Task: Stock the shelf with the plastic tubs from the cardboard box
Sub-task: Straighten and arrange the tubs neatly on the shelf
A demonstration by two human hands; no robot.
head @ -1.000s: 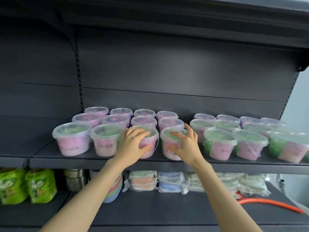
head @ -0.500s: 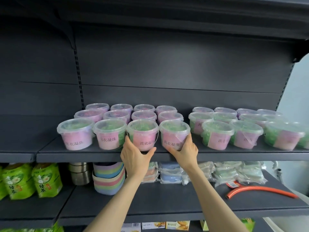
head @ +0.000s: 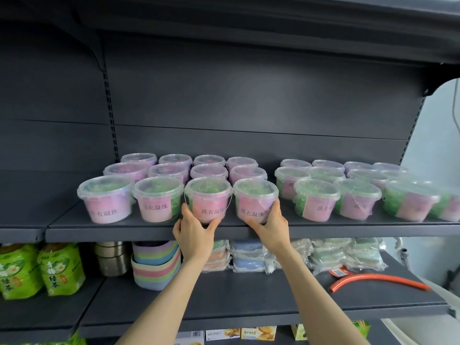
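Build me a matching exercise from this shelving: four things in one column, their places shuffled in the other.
Things
1. plastic tubs
2. orange hose
3. green pouches
4. pastel bowls

Places
A. lower level, far left
B. lower level, right end
C. upper shelf, in rows
D. lower level, beside the steel pots

Pairs: 1-C, 2-B, 3-A, 4-D

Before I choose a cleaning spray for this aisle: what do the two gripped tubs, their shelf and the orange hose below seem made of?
Left tub and right tub: clear, cloudy plastic; contents show through walls and lids. Shelf: probably painted metal, matte dark grey, thin folded front edge. Orange hose: likely rubber or soft plastic, smooth, curved.
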